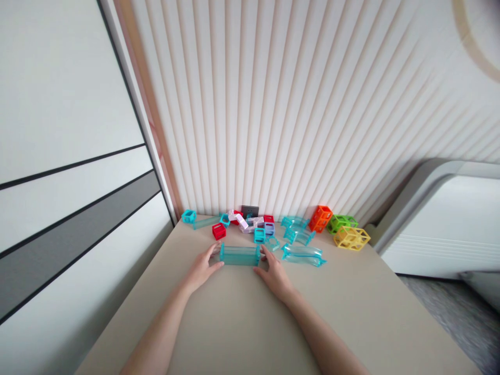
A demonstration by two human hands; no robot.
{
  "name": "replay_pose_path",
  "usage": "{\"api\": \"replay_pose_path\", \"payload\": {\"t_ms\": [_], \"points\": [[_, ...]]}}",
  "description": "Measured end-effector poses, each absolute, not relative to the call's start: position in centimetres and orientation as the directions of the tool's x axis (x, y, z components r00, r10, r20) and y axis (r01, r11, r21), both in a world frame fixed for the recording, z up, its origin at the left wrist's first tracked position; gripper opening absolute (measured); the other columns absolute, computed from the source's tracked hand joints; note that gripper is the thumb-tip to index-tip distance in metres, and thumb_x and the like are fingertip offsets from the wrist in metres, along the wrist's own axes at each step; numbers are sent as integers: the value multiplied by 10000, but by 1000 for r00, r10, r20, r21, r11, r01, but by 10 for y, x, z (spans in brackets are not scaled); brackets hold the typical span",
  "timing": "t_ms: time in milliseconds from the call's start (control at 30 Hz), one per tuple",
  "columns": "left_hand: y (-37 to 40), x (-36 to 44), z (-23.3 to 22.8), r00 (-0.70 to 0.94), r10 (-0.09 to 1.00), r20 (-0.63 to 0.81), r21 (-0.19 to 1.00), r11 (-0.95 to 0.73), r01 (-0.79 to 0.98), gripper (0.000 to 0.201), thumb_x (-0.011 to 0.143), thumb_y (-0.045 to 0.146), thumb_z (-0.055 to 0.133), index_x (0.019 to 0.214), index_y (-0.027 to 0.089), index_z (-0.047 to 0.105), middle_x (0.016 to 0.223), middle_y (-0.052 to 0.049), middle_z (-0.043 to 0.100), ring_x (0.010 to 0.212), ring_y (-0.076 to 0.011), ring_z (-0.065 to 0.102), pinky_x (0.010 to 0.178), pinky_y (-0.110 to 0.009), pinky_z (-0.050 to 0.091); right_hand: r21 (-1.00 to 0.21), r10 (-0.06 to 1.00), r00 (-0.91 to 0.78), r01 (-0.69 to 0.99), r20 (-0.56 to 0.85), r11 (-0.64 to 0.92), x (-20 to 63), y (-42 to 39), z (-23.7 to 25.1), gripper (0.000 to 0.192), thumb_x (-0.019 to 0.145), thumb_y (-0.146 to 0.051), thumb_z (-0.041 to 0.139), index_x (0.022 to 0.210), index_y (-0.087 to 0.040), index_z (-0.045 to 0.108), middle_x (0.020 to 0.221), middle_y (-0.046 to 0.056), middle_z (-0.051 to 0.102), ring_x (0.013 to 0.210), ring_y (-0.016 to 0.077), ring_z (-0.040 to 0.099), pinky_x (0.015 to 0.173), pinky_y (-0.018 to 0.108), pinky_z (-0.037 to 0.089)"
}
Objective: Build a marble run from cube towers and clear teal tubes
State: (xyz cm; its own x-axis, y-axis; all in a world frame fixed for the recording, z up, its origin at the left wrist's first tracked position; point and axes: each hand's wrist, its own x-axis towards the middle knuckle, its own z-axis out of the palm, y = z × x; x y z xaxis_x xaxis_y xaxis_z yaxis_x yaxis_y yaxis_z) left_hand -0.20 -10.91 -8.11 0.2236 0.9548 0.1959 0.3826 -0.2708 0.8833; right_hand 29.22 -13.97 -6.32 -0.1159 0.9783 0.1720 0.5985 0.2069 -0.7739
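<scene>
Both hands at one clear teal trough piece (239, 255), lying crosswise near the middle of the surface (234, 323), in front of the block pile. Left hand (201, 268) grasps its left end, thumb at the near corner, fingers on the far side. Right hand (275, 273) grasps its right end the same way, thumb near, fingers behind. Grip looks light; can't tell if the piece is lifted slightly or resting.

Just behind the piece: red open cube (219, 231) to the left, teal open cube (259, 235) to the right, with a pale clear piece (272, 243) beside the latter. Lilac blocks (255, 224) jumbled further back, violet cube (269, 229) next to them, black box (250, 211) behind. Back left: another teal cube (189, 216) and a clear strip (207, 223).

Right of the right hand: clear wavy piece (303, 255), more curved clear pieces (299, 236) behind it. Far right: orange frame block (320, 219) upright, green frame block (342, 223), yellow frame block (352, 238) in front of the green. Ribbed panel (234, 104) stands behind everything.
</scene>
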Motion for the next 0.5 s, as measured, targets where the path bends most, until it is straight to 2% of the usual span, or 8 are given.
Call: {"api": "replay_pose_path", "payload": {"t_ms": [100,233,333,500], "points": [[-110,-2,-83,230,952,204,872,-283,398,664,794,293,698,1420,241,485,1354,-107,667,1226,-285,647,1098,-508,466,-714,951,-187,628,246,308,302,-147,-47,693,851,-273,651,1511,-246,442,1364,133,618,1121,261,664,996,456,533],[-110,0,-87,217,953,211,838,-291,462,723,773,248,699,1452,213,452,1336,-130,670,1219,-286,644,1102,-510,455,-586,899,-263,688,349,429,310,-139,-9,446,962,-328,546,1400,-247,572,1381,114,612,1276,260,586,1084,435,473],[-109,1,-89,207,956,211,830,-286,479,722,762,231,703,1443,204,465,1351,-146,658,1234,-297,632,1102,-518,448,-471,909,-272,787,316,399,304,-113,12,364,980,-282,508,1313,-212,638,1318,108,659,1238,242,607,1072,380,470],[-109,1,-89,217,949,227,822,-307,479,701,775,229,701,1439,206,477,1361,-150,652,1239,-304,628,1102,-521,446,-356,930,-292,864,224,357,277,-58,21,354,952,-229,530,1271,-177,675,1277,122,689,1210,255,613,1051,350,447]]}}
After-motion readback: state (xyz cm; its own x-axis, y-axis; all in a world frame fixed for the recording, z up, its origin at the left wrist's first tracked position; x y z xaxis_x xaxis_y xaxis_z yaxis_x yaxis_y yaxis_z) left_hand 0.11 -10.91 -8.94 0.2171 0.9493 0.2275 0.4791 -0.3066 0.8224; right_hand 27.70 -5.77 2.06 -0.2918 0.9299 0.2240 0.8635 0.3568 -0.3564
